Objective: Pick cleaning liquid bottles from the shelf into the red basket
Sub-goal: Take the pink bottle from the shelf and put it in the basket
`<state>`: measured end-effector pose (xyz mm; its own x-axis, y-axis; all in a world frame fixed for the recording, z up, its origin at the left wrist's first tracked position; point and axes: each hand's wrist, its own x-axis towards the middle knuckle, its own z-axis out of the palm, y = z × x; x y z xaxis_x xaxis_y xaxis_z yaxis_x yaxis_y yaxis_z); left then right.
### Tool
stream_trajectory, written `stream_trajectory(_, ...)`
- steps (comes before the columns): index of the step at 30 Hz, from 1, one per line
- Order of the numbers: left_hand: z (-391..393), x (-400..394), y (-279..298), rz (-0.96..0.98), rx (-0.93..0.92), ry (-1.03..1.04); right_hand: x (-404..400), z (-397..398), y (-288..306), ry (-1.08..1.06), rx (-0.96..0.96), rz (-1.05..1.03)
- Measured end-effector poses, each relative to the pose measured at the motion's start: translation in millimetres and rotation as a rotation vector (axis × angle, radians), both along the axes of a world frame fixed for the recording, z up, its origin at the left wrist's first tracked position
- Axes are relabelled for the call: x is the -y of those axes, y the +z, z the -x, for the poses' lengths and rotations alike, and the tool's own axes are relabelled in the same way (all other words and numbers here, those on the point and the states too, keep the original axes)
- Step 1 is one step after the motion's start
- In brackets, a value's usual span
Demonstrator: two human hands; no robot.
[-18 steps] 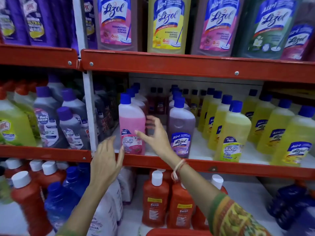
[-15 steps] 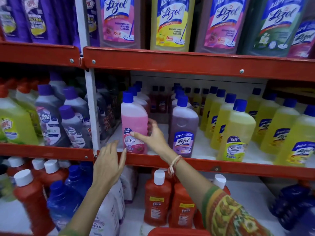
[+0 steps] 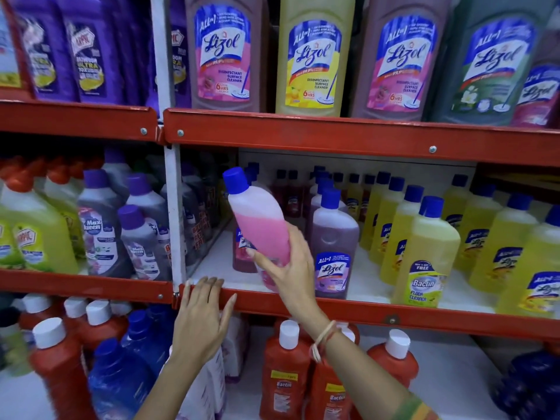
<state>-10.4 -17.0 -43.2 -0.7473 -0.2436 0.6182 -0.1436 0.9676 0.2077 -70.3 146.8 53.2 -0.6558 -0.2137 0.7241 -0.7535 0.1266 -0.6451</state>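
Shelf upright: white post (image 3: 174, 207) standing between the two bays.
Bolts: silver heads (image 3: 432, 149) along the red rails.
Wrist: pale thread band (image 3: 321, 341) tied round it.
Sleeve: patterned green and orange cuff (image 3: 415, 409) at the lower edge.
Back wall: pale panel (image 3: 348, 163) behind the middle tier.

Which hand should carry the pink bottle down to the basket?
Right. The right hand already grips the tilted pink bottle; the left hand is empty, fingers resting on the red shelf edge.
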Motion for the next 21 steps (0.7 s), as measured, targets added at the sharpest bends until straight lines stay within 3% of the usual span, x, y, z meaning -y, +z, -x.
stream_trajectory(5, 8, -21, 6, -0.029, 0.022, -0.023, -34, -24, 13, -0.412, -0.367, -0.107)
stream_trajectory(8, 13, -38, 8, 0.007, 0.053, -0.085, -51, -33, 21, -0.482, -0.4, -0.112)
stream_trajectory(10, 13, -44, 7, 0.033, 0.057, -0.102, -65, -37, 26, -0.329, -0.297, -0.027)
stream_trajectory(16, 12, -39, 2, 0.05, 0.036, -0.125, -105, -40, 41, 0.43, 0.263, 0.275)
stream_trajectory(21, 14, -38, 2, 0.04, 0.031, -0.117, -129, -40, 37, 0.778, 0.542, 0.353)
